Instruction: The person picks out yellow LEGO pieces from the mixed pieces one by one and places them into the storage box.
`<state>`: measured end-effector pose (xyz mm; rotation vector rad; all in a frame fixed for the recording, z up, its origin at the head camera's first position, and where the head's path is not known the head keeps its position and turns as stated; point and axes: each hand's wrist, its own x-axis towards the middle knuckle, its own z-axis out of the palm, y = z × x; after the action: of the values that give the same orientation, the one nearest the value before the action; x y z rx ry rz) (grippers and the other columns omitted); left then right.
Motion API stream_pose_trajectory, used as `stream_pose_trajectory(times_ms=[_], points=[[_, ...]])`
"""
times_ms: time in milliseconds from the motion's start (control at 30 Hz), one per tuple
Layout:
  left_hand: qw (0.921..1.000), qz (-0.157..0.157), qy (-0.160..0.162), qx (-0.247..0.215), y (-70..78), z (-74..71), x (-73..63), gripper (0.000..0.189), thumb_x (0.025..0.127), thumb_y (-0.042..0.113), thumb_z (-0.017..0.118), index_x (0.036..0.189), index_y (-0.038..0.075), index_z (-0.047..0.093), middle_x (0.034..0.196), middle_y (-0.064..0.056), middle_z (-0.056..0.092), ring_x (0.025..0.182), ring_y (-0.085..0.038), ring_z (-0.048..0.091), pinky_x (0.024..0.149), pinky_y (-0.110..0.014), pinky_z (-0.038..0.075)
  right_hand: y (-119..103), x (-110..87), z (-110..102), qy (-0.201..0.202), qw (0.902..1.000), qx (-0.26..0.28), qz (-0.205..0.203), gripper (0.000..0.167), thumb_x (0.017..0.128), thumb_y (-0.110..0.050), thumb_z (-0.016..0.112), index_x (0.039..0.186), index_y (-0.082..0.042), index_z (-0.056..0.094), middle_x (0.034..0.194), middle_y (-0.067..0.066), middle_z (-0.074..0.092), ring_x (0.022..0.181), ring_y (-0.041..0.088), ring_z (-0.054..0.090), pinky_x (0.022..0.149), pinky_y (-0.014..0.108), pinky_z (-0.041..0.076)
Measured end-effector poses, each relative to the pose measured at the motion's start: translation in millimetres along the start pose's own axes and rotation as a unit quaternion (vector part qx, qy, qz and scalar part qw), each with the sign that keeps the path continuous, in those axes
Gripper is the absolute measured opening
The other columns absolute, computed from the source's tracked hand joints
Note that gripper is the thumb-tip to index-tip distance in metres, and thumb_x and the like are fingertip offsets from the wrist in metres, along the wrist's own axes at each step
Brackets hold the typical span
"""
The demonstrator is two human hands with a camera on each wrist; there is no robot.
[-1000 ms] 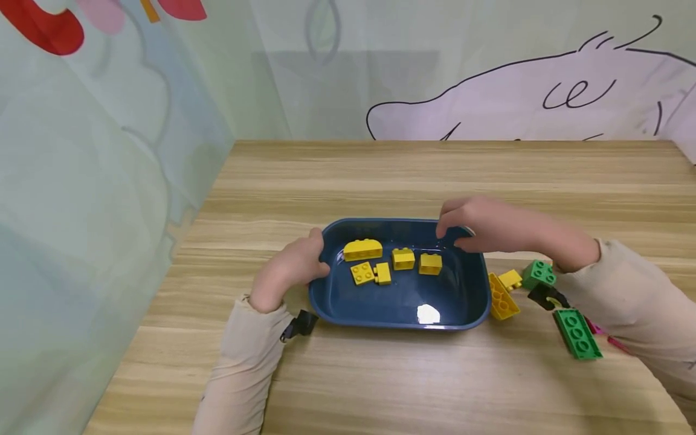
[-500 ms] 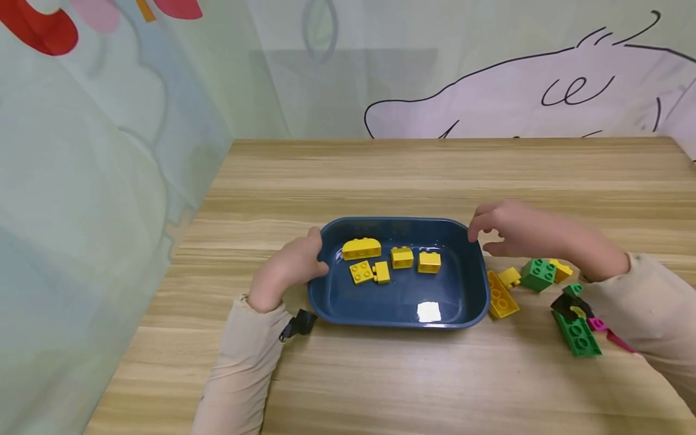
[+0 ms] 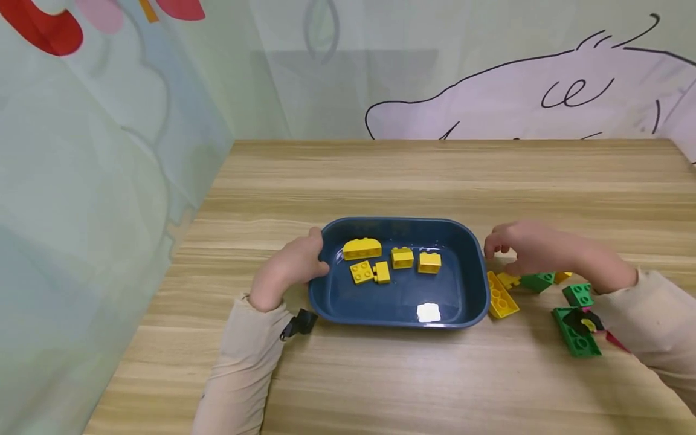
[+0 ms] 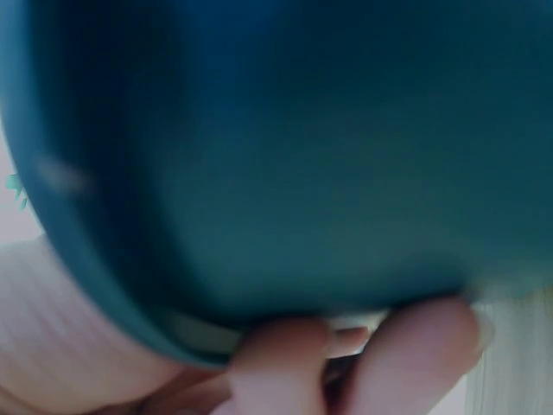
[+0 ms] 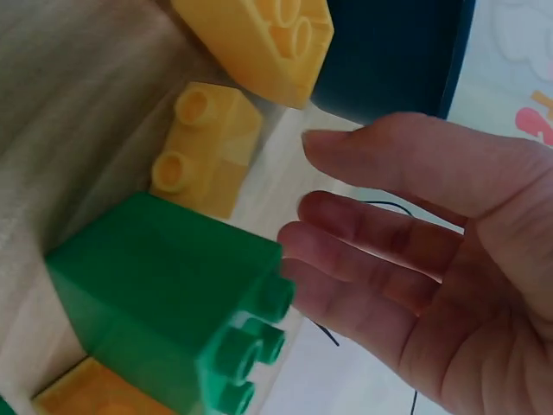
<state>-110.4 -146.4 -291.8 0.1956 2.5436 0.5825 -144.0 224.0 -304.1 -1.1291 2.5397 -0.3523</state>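
Observation:
My left hand (image 3: 288, 269) grips the left end of a dark blue tray (image 3: 380, 305), thumb over the rim; in the left wrist view its fingers (image 4: 415, 354) lie against the wall. Inside the tray are several yellow toy bricks, one with a rounded top (image 3: 362, 249). Just right of the tray hovers my right hand (image 3: 535, 248), holding nothing. Its thumb and fingers are apart in the right wrist view, near a small yellow brick (image 5: 207, 147). A green brick (image 5: 164, 285) lies close to its fingertips; whether they touch, I cannot tell.
Against the tray's right end lies a larger yellow brick (image 3: 501, 297). Farther right are a small green brick (image 3: 579, 295) and a long green brick (image 3: 582, 345). A red piece (image 3: 618, 342) shows partly beside the right sleeve. Printed fabric walls stand behind and left of the table.
My right hand has moved right from over the tray, past its rim, then lower toward the loose bricks. My left hand and the tray bricks stay put.

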Motion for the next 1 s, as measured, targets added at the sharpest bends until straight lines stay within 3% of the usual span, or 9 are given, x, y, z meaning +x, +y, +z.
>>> stream_pose_trajectory(times_ms=[367, 800, 1000], points=[[1.0, 0.003, 0.0, 0.007, -1.1, 0.3, 1.4, 0.063, 0.087, 0.005, 0.055, 0.135, -0.018, 0.02, 0.077, -0.015, 0.058, 0.055, -0.02, 0.055, 0.054, -0.028, 0.045, 4, -1.1, 16, -0.061, 0.997, 0.047, -0.002, 0.032, 0.065, 0.005, 0.074, 0.085, -0.018, 0.067, 0.081, -0.01, 0.054, 0.074, 0.011, 0.048, 0.066, 0.028, 0.047], [1.0, -0.003, -0.005, 0.007, -1.4, 1.4, 1.2, 0.071, 0.088, 0.006, 0.056, 0.139, -0.017, 0.012, 0.079, -0.015, 0.058, 0.055, -0.02, 0.055, 0.054, -0.027, 0.045, 7, -0.3, 19, -0.05, 0.9955, 0.08, 0.003, 0.029, 0.063, 0.006, 0.071, 0.083, -0.016, 0.069, 0.08, -0.011, 0.059, 0.069, 0.01, 0.049, 0.064, 0.026, 0.046], [1.0, 0.004, -0.002, 0.005, -1.1, 0.9, 1.3, 0.063, 0.087, 0.005, 0.055, 0.135, -0.017, 0.02, 0.077, -0.014, 0.058, 0.054, -0.02, 0.054, 0.053, -0.027, 0.045, 8, 0.7, 15, -0.045, 0.9969, 0.065, -0.005, 0.027, 0.065, 0.003, 0.073, 0.083, -0.017, 0.07, 0.083, -0.011, 0.062, 0.07, 0.009, 0.051, 0.065, 0.026, 0.048]])
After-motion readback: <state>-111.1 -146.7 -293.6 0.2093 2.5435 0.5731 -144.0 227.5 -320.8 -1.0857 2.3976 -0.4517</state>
